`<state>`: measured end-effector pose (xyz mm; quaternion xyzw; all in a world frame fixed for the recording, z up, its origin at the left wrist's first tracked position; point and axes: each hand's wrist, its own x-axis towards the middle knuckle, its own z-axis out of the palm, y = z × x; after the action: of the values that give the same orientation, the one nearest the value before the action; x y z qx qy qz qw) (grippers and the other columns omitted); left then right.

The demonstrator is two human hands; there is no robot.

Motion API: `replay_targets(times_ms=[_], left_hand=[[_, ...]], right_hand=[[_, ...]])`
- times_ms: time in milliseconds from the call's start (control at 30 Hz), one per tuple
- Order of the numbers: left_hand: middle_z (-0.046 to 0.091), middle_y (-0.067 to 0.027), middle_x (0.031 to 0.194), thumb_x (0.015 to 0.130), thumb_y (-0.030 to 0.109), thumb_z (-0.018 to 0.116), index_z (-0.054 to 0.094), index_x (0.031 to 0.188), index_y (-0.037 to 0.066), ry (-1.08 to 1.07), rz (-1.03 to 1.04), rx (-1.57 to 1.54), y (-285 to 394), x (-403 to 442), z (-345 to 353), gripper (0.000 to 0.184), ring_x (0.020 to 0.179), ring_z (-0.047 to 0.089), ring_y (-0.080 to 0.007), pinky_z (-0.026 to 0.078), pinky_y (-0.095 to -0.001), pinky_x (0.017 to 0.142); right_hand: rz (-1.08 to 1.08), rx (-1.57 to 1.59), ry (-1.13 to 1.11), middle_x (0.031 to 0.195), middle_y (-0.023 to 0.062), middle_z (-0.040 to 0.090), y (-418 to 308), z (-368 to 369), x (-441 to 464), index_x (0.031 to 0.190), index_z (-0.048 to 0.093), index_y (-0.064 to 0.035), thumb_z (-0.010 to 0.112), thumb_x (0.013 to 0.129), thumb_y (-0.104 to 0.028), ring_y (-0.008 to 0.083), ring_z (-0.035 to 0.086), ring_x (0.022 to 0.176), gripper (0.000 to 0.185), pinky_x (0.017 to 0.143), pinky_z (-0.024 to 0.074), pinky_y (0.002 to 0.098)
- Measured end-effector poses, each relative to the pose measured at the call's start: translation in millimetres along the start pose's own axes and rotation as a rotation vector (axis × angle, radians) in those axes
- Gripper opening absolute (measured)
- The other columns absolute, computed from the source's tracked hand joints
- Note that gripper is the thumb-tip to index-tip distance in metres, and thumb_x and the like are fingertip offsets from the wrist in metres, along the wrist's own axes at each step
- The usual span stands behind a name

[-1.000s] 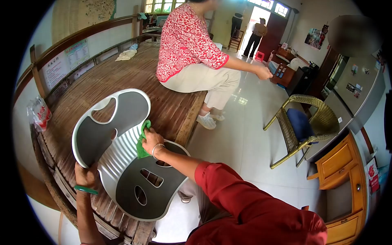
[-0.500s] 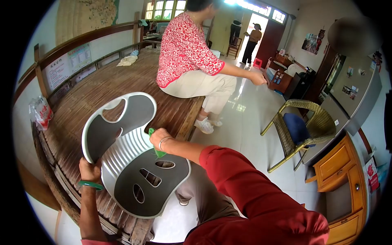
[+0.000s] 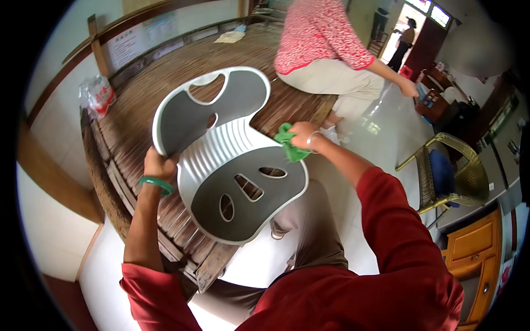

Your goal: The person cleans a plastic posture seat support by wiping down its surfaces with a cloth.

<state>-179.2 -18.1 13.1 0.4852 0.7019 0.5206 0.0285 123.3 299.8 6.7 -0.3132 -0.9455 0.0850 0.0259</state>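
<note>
Firstly, one slatted bed (image 3: 165, 62) lies partly beneath one moulded seat (image 3: 222, 142), grey and white; left hand (image 3: 158, 164), clamped on the seat's left rim; right hand (image 3: 303, 134), well apart from it, closed on one green cloth (image 3: 290, 147) at the seat's right edge.

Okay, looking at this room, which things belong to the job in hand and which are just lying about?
In the job:
- grey-and-white seat, gripped by the left hand
- green cloth, in the right hand

Just about:
- plastic bag
- pale cloth
- wicker chair
- blue cushion
</note>
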Motion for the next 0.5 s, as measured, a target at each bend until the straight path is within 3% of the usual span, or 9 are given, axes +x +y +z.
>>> replay_targets(times_ms=[100,133,167,233,267,300,433,467,500], left_hand=[[0.070,-0.0167,0.092,0.071,0.003,0.064,0.067,0.099,0.002,0.023,0.005,-0.063,2,2,3,0.028,0.089,0.068,-0.0255,0.050,-0.0340,0.079],[0.070,-0.0162,0.092,0.071,0.002,0.065,0.067,0.100,0.001,0.002,-0.037,-0.055,4,1,1,0.029,0.089,0.068,-0.0243,0.051,-0.0338,0.079],[0.070,-0.0158,0.093,0.071,0.002,0.065,0.066,0.100,0.001,-0.019,-0.076,-0.049,7,0,1,0.029,0.089,0.068,-0.0231,0.051,-0.0336,0.079],[0.070,-0.0157,0.092,0.072,0.002,0.066,0.066,0.100,0.000,-0.019,-0.080,-0.050,10,0,-1,0.029,0.089,0.068,-0.0220,0.051,-0.0333,0.078],[0.070,-0.0157,0.092,0.072,0.002,0.066,0.066,0.100,0.000,-0.023,-0.075,-0.056,10,0,0,0.028,0.089,0.067,-0.0210,0.051,-0.0330,0.078],[0.070,-0.0157,0.092,0.072,0.002,0.066,0.066,0.100,0.000,-0.023,-0.080,-0.050,10,-1,1,0.028,0.089,0.067,-0.0210,0.051,-0.0330,0.078],[0.070,-0.0161,0.092,0.073,0.001,0.065,0.067,0.099,0.000,-0.015,-0.093,-0.114,25,-4,1,0.026,0.088,0.068,-0.0222,0.051,-0.0322,0.078],[0.070,-0.0164,0.092,0.073,0.000,0.065,0.067,0.099,0.000,-0.023,-0.097,-0.078,31,-4,1,0.026,0.088,0.068,-0.0228,0.051,-0.0320,0.078],[0.070,-0.0164,0.092,0.073,0.000,0.065,0.067,0.099,0.000,-0.021,-0.099,-0.076,28,-3,0,0.026,0.088,0.068,-0.0228,0.051,-0.0320,0.078]], right_hand=[[0.231,0.463,0.252,0.087,0.0201,0.067,37,26,10,0.086,0.070,-0.0048,0.058,0.070,-0.020,0.0364,0.065,0.084,0.025,0.074,0.0491,0.0433],[0.238,0.669,0.339,0.075,0.0054,0.066,39,30,15,0.086,0.067,0.0018,0.058,0.073,-0.006,0.0131,0.060,0.070,0.018,0.062,0.0478,0.0316],[0.229,0.673,0.330,0.075,0.0054,0.066,39,35,22,0.086,0.067,0.0018,0.058,0.073,-0.006,0.0131,0.060,0.070,0.018,0.062,0.0478,0.0316],[0.255,1.034,0.579,0.075,0.0025,0.064,19,29,27,0.085,0.067,0.0001,0.056,0.071,-0.002,0.0137,0.058,0.067,0.017,0.062,0.0474,0.0303],[0.275,0.996,0.609,0.079,0.0132,0.067,8,25,30,0.093,0.067,-0.0020,0.058,0.072,-0.011,0.0235,0.063,0.074,0.024,0.072,0.0486,0.0355],[0.275,1.001,0.604,0.079,0.0132,0.067,-5,25,35,0.093,0.067,-0.0020,0.058,0.072,-0.011,0.0235,0.063,0.074,0.024,0.072,0.0486,0.0355],[0.044,1.449,0.693,0.099,0.0092,0.066,-74,33,53,0.114,0.060,-0.0043,0.058,0.074,-0.005,0.0205,0.061,0.086,0.039,0.081,0.0474,0.0331],[0.033,1.441,0.686,0.101,0.0087,0.066,-93,38,54,0.115,0.058,-0.0037,0.059,0.074,-0.004,0.0205,0.061,0.088,0.041,0.083,0.0469,0.0330],[0.015,1.464,0.806,0.095,0.0020,0.064,-111,53,64,0.106,0.062,-0.0039,0.056,0.072,0.003,0.0160,0.058,0.083,0.035,0.078,0.0467,0.0302]])
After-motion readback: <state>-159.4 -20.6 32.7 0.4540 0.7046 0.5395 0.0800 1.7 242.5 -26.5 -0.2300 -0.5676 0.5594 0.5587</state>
